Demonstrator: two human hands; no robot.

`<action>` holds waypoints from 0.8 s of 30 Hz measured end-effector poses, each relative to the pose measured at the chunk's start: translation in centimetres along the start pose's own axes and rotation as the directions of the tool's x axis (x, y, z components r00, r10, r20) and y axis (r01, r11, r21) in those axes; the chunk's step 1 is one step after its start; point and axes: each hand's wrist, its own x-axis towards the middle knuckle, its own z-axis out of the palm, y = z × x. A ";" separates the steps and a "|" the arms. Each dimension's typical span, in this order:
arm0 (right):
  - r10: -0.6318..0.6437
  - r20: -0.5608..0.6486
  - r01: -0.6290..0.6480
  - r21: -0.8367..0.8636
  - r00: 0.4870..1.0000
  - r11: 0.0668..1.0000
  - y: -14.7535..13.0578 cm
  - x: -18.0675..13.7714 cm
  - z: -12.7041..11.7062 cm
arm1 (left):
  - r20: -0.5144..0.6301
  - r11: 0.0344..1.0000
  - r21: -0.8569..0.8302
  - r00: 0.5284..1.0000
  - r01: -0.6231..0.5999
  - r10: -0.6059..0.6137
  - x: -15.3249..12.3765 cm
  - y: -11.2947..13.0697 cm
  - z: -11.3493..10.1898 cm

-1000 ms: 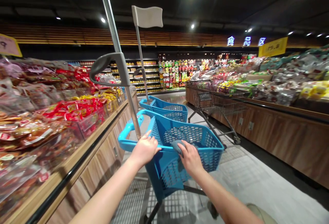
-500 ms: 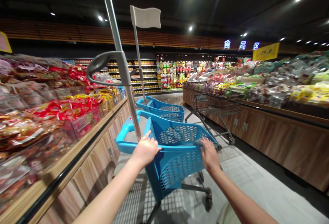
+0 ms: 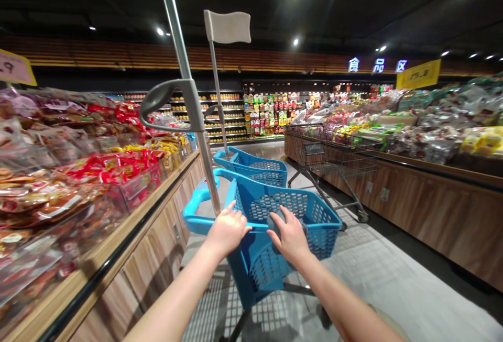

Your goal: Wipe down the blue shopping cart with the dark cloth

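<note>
My left hand [image 3: 228, 229] is closed over the near rim of a blue plastic shopping cart [image 3: 251, 268], close to the base of its upright metal pole [image 3: 211, 174]. Further right on that rim rests my right hand [image 3: 293, 234], fingers bent over a grey-blue cloth [image 3: 274, 221]. Parts of the cloth show on both sides of the hand; the rest lies beneath it. A grey loop-shaped handle [image 3: 195, 106] is fixed to the pole. The cart's basket has perforated sides and a light blue push handle [image 3: 191, 211].
Ahead stands a second blue cart [image 3: 271, 177] with a white flag [image 3: 230, 28]. A black wire cart [image 3: 314, 148] is at its right. Display bins of packaged food [image 3: 118, 169] line the left, others [image 3: 428, 138] the right. Stocked shelves [image 3: 267, 111] are at the back.
My right hand has slid left along the rim with the cloth, closer to my left hand. My left hand keeps its place on the rim. The whole view has shifted slightly.
</note>
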 end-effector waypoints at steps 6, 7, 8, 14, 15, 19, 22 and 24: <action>-0.107 0.138 0.116 -0.058 0.985 0.992 5.2 -2.0 -0.2 | -0.009 1.000 0.009 1.000 -0.020 0.020 0.0 -0.1 -0.3; -0.116 0.143 0.128 -0.076 0.983 0.989 6.8 -2.5 -0.4 | -0.004 1.000 0.007 1.000 -0.021 0.021 0.0 0.0 -0.3; -0.117 0.143 0.131 -0.096 0.983 0.987 8.5 -3.0 -0.7 | 0.000 1.000 0.006 1.000 -0.021 0.021 0.1 0.0 -0.3; 0.074 0.047 -0.064 -0.190 0.996 0.980 15.9 -5.0 -2.3 | 0.025 0.999 0.038 1.000 -0.002 0.001 0.6 0.7 0.0; 0.114 0.023 -0.107 -0.194 0.993 0.975 16.0 -4.9 -2.2 | 0.026 0.999 0.040 1.000 0.000 -0.001 0.7 0.9 0.1; 0.181 -0.065 -0.189 -0.167 0.981 0.968 11.9 -3.7 -1.2 | 0.014 1.000 0.028 1.000 -0.001 0.001 0.9 1.0 0.4; 0.117 -0.045 -0.120 -0.075 0.992 0.990 5.6 -2.5 0.0 | 0.015 1.000 -0.005 1.000 0.006 -0.006 0.7 0.7 0.4; 0.090 -0.061 -0.092 -0.028 0.994 0.995 1.6 -1.7 0.8 | 0.007 0.999 -0.044 1.000 0.021 -0.021 0.5 0.5 0.2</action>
